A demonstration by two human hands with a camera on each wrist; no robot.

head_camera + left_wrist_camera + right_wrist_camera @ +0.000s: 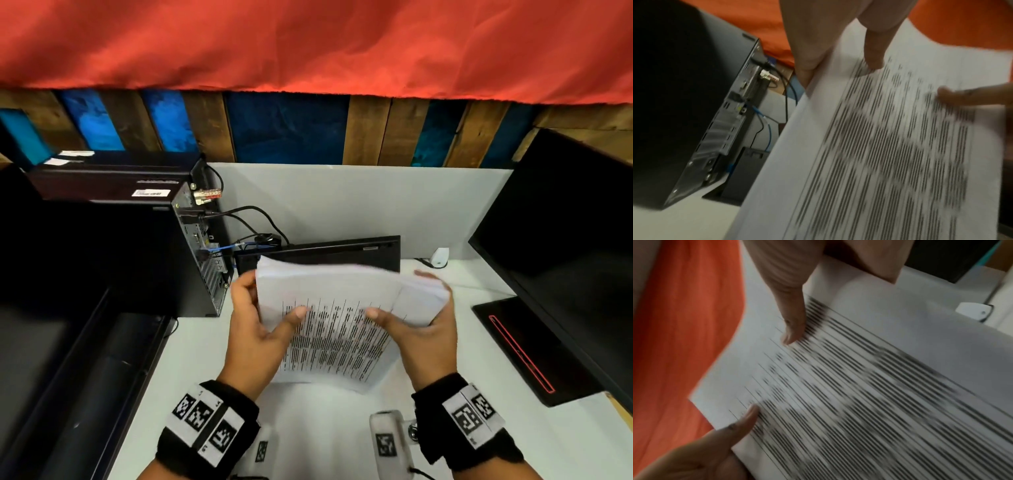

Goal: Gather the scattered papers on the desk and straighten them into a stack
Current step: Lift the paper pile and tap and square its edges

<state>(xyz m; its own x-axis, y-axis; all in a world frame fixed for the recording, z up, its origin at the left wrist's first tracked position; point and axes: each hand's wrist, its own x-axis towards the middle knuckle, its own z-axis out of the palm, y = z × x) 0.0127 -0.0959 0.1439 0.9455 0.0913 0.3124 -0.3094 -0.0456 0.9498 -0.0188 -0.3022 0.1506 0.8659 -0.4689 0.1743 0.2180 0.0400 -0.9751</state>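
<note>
A sheaf of white papers (335,325) printed with rows of dark text is held up between both hands above the white desk (191,370), its lower edge near the desktop. My left hand (253,325) grips its left edge, thumb on the printed face and fingers behind. My right hand (421,325) grips the right edge the same way. In the left wrist view the papers (890,154) fill the right side, with my left hand (838,48) at the top. In the right wrist view the papers (859,386) run across the frame under my right hand (789,296). The print is motion-blurred.
A black computer tower (137,246) with cables stands at the left. A black keyboard (325,253) leans against the grey partition behind the papers. A black monitor (565,246) and its base stand at the right, a small white device (439,257) near the partition.
</note>
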